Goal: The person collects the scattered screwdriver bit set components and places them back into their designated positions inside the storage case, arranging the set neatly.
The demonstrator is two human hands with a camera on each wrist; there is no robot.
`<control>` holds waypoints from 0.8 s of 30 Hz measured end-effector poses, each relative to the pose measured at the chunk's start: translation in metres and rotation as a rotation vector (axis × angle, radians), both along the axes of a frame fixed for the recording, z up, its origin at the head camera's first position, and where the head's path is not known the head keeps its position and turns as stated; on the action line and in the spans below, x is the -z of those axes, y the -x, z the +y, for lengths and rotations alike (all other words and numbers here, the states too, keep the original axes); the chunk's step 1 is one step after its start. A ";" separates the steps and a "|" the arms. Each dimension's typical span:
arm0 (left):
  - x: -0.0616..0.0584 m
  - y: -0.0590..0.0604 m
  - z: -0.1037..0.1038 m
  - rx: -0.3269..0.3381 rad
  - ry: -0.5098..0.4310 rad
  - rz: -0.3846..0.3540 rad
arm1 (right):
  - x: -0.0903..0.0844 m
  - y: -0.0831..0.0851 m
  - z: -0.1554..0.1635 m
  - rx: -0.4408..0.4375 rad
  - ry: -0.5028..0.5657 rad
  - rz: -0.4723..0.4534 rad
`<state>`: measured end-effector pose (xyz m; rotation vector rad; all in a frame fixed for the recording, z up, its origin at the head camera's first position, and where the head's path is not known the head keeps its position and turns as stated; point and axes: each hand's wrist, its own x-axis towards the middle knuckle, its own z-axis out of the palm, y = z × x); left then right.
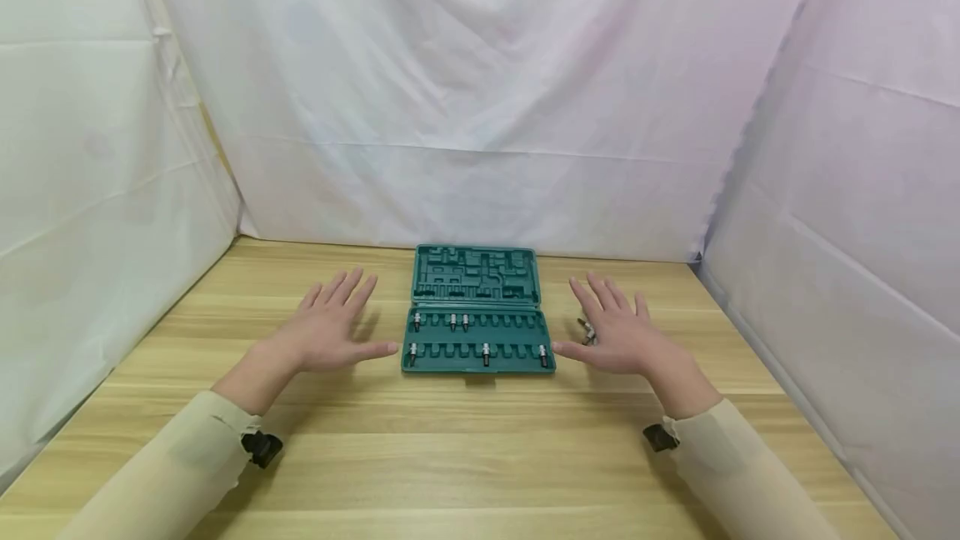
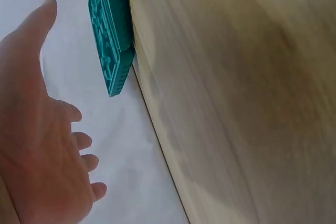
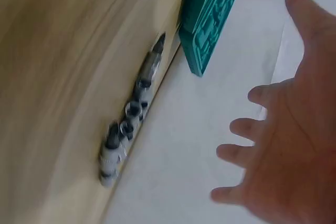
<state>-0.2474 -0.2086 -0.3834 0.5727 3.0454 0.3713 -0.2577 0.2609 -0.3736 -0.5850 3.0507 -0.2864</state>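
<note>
Both hands hover low over the wooden surface [image 1: 480, 457] in the head view, palms down and fingers spread, holding nothing: the left hand [image 1: 330, 327] lies just left of an open green tool case [image 1: 477, 311], its thumb pointing at the case's near left corner, and the right hand [image 1: 615, 332] lies just right of it, thumb toward the near right corner. The case sits at the middle of the surface, lid folded back flat toward the white cloth backdrop [image 1: 480, 90]; its near half has two rows of slots with a few small metal bits [image 1: 485, 353] standing in them. A small heap of loose bits [image 1: 587, 330] lies on the surface, partly hidden behind the right hand's fingers. Pale sleeves cover both forearms. From the left wrist, the left hand [image 2: 42, 145] shows with straight, separated fingers and an empty palm, the green case [image 2: 111, 35] beyond the thumb tip and apart from it, resting on the wood [image 2: 236, 103]. From the right wrist, the right hand [image 3: 289, 129] is likewise splayed and empty; the loose bits [image 3: 128, 124] lie in a line on the wood, well apart from the fingers, with the green case [image 3: 210, 14] just past them.
</note>
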 end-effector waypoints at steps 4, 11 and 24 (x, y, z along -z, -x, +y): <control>0.003 0.004 0.000 0.018 -0.072 0.057 | 0.002 0.003 -0.004 -0.058 0.036 0.108; 0.000 0.011 0.000 0.110 -0.291 -0.109 | -0.002 0.003 -0.008 -0.078 0.131 0.191; 0.012 0.025 0.007 0.176 -0.272 -0.336 | 0.004 0.004 0.007 -0.032 0.165 0.157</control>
